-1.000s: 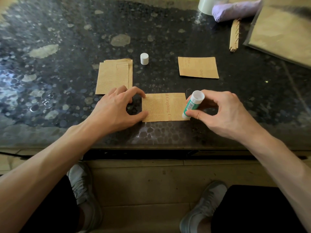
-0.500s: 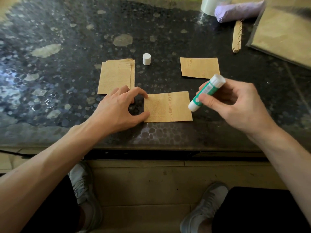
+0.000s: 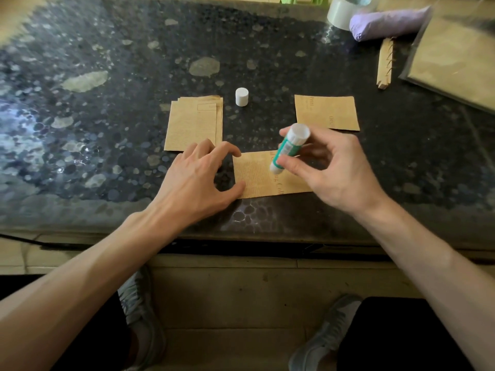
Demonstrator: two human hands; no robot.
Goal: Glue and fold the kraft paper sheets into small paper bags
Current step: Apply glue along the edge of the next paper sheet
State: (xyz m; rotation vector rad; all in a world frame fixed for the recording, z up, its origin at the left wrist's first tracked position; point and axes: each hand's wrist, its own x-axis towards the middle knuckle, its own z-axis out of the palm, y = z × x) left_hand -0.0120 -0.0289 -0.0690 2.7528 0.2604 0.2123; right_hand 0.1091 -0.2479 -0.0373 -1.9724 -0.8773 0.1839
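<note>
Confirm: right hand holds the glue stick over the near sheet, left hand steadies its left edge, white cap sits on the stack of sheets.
One slip: the head view shows the white cap standing on the table beside the stack of sheets. The right hand does hold the glue stick over the near sheet, the left hand steadying its left edge.

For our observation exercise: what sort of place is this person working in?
Probably a home craft spot: a dark stone table holding kraft sheets, a glue stick and a tape roll.
</note>
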